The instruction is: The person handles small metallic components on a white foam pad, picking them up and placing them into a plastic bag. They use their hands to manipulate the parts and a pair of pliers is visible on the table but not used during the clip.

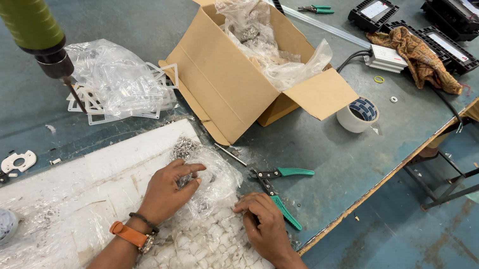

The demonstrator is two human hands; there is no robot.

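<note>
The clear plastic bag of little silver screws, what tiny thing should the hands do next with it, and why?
Probably pinch out one screw. The left hand already has its fingertips in the clear plastic bag of small silver screws, which lies open on the white foam board. The right hand presses the bag's edge flat, so it should stay put. Neither hand visibly holds a screw.

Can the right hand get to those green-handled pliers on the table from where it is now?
Probably yes: the right hand rests right beside the green-handled pliers, and nothing lies between them.
</note>
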